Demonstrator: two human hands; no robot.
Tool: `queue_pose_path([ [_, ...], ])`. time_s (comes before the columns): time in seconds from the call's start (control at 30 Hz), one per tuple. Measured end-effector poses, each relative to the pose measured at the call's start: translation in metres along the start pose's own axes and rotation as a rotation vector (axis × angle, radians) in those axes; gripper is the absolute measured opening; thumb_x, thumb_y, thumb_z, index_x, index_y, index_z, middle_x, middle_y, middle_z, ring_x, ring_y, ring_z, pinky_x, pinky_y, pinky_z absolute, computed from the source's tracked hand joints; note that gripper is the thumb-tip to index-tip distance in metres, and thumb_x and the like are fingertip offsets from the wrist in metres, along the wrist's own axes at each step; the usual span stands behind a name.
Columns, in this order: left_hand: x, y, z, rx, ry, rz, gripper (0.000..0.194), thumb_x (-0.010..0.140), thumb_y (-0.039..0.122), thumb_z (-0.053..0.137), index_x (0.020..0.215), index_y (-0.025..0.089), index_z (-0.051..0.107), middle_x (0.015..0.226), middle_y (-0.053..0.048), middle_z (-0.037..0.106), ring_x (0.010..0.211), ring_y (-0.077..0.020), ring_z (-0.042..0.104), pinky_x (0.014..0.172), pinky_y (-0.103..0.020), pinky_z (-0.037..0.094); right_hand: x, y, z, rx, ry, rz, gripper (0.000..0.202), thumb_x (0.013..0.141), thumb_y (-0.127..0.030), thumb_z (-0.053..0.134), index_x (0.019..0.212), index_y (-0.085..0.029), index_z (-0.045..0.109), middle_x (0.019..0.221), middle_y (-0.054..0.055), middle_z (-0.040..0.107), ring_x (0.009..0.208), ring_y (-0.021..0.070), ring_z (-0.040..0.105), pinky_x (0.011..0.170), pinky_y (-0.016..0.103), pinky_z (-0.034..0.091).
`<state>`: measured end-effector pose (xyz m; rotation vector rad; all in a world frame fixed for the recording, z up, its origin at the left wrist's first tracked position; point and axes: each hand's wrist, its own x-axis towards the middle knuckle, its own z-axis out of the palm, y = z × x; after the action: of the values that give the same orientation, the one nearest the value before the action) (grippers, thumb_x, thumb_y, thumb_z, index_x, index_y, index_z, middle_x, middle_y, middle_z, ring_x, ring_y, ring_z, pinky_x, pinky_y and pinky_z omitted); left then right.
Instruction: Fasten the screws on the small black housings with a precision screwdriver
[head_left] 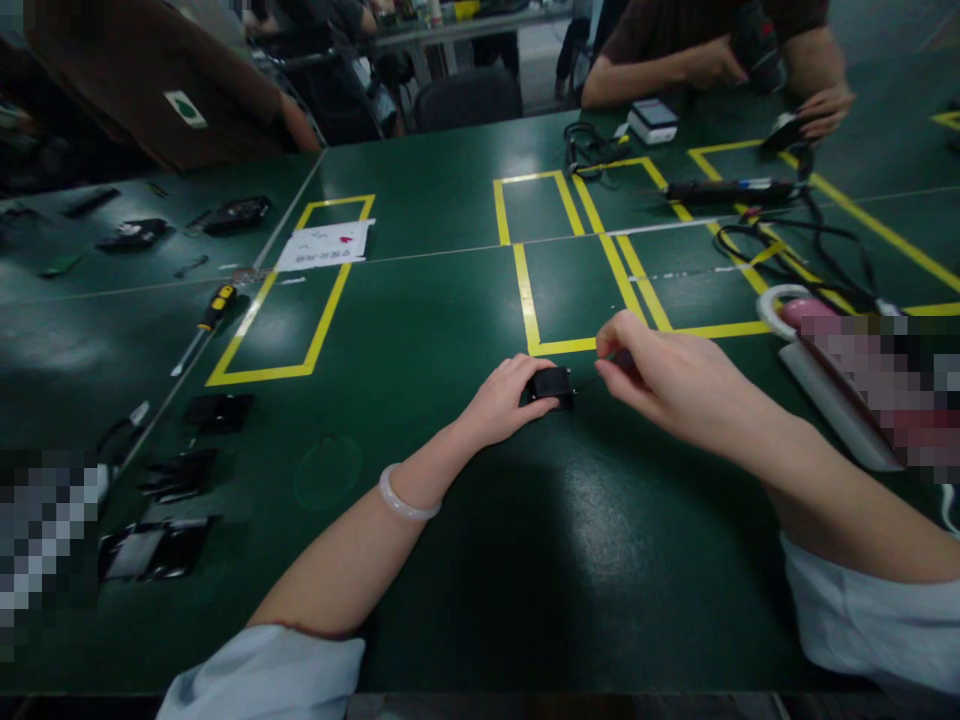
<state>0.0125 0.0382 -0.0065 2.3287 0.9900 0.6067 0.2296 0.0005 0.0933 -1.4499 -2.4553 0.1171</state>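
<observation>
My left hand [510, 400] rests on the green table with its fingers and thumb closed around a small black block-shaped part [553, 385]. Small shiny metal bits stick out of the part's right end. Just to the right, my right hand [649, 370] is raised a little, thumb and forefinger pinched together. A thin dark wire-like piece [591, 383] runs from those fingertips toward the metal end of the part. Whether it touches the part cannot be made out, and its other end is hidden in my palm.
Several black parts [180, 472] lie at the left, below a yellow-black screwdriver [217, 308]. A white labelled sheet [326, 245] lies across yellow tape. Toward the right back are a dark pen-like tool [731, 191] and coiled cable [806, 262]. A co-worker's hand [825, 112] holds a dark piece opposite.
</observation>
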Motion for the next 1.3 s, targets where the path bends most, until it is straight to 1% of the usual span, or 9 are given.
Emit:
queue_pose_path([
  [0.23, -0.0003, -0.0003, 0.0, 0.002, 0.004, 0.003, 0.037, 0.089, 0.037, 0.058, 0.121, 0.019, 0.051, 0.116, -0.008, 0.057, 0.109, -0.023, 0.053, 0.095, -0.036, 0.043, 0.0006, -0.0002, -0.0006, -0.029, -0.022, 0.004, 0.019, 0.094, -0.04, 0.043, 0.092, -0.022, 0.047, 0.072, 0.0, 0.062, 0.06, 0.0162, 0.056, 0.052, 0.027, 0.028],
  [0.4, 0.0003, -0.0004, 0.0003, 0.005, -0.004, -0.003, 0.036, 0.089, 0.038, 0.058, 0.121, 0.02, 0.051, 0.116, -0.007, 0.057, 0.108, -0.0234, 0.053, 0.094, -0.036, 0.043, 0.0007, -0.001, 0.0, -0.008, -0.007, 0.0, 0.011, 0.093, -0.03, 0.043, 0.096, -0.021, 0.046, 0.073, 0.001, 0.063, 0.058, 0.0152, 0.055, 0.052, 0.027, 0.029],
  [0.5, 0.0002, -0.0008, 0.0009, 0.004, 0.007, 0.0, 0.036, 0.089, 0.037, 0.058, 0.121, 0.02, 0.051, 0.115, -0.007, 0.057, 0.108, -0.0235, 0.054, 0.094, -0.036, 0.043, 0.0, -0.0021, -0.0007, -0.003, 0.0, -0.006, 0.01, 0.091, -0.028, 0.044, 0.098, -0.02, 0.046, 0.075, 0.001, 0.063, 0.06, 0.0156, 0.056, 0.052, 0.027, 0.03],
  [0.57, 0.0001, -0.0011, 0.0011, 0.003, 0.009, 0.004, 0.036, 0.089, 0.037, 0.058, 0.12, 0.02, 0.051, 0.115, -0.007, 0.057, 0.108, -0.0234, 0.054, 0.094, -0.036, 0.043, -0.0001, -0.0024, -0.0009, -0.002, -0.001, -0.005, 0.011, 0.091, -0.03, 0.044, 0.098, -0.02, 0.046, 0.075, 0.001, 0.062, 0.061, 0.0155, 0.057, 0.053, 0.027, 0.03],
  [0.7, 0.0, -0.0014, 0.0011, 0.005, 0.005, 0.007, 0.036, 0.089, 0.037, 0.058, 0.12, 0.02, 0.051, 0.116, -0.007, 0.057, 0.109, -0.0234, 0.053, 0.095, -0.036, 0.043, 0.0006, -0.0012, 0.0009, -0.014, -0.017, -0.006, 0.019, 0.094, -0.04, 0.043, 0.093, -0.021, 0.046, 0.073, 0.0, 0.062, 0.061, 0.0157, 0.057, 0.052, 0.026, 0.029],
  [0.77, 0.0, -0.0015, 0.0012, 0.005, 0.003, 0.005, 0.036, 0.089, 0.037, 0.058, 0.12, 0.02, 0.051, 0.116, -0.007, 0.057, 0.109, -0.0235, 0.053, 0.095, -0.036, 0.043, 0.0009, -0.0004, 0.0022, -0.026, -0.009, 0.004, 0.019, 0.095, -0.039, 0.042, 0.093, -0.021, 0.047, 0.071, -0.001, 0.061, 0.059, 0.0155, 0.056, 0.052, 0.026, 0.029],
  [0.9, 0.0001, -0.0016, 0.001, 0.001, 0.0, 0.0, 0.038, 0.09, 0.038, 0.058, 0.121, 0.02, 0.051, 0.116, -0.008, 0.057, 0.109, -0.0238, 0.053, 0.095, -0.037, 0.043, 0.0008, -0.0003, 0.0027, -0.033, 0.02, 0.02, 0.014, 0.093, -0.032, 0.043, 0.098, -0.02, 0.047, 0.071, 0.0, 0.061, 0.057, 0.0153, 0.055, 0.051, 0.026, 0.029],
  [1.1, -0.0003, -0.0012, 0.0003, -0.006, 0.001, 0.008, 0.037, 0.09, 0.037, 0.058, 0.122, 0.019, 0.05, 0.116, -0.008, 0.057, 0.109, -0.0235, 0.053, 0.095, -0.037, 0.043, 0.0008, -0.0026, 0.0009, -0.057, 0.015, 0.021, 0.016, 0.093, -0.03, 0.042, 0.102, -0.018, 0.047, 0.076, 0.002, 0.063, 0.058, 0.0163, 0.056, 0.052, 0.027, 0.03],
  [1.3, -0.0004, -0.0016, 0.0011, 0.005, 0.014, 0.013, 0.037, 0.09, 0.037, 0.058, 0.122, 0.019, 0.051, 0.117, -0.008, 0.057, 0.109, -0.0231, 0.053, 0.095, -0.036, 0.043, 0.0011, -0.0011, 0.0023, -0.087, 0.014, 0.0, 0.02, 0.094, -0.039, 0.045, 0.096, -0.02, 0.049, 0.073, 0.001, 0.064, 0.06, 0.0171, 0.058, 0.051, 0.027, 0.029],
])
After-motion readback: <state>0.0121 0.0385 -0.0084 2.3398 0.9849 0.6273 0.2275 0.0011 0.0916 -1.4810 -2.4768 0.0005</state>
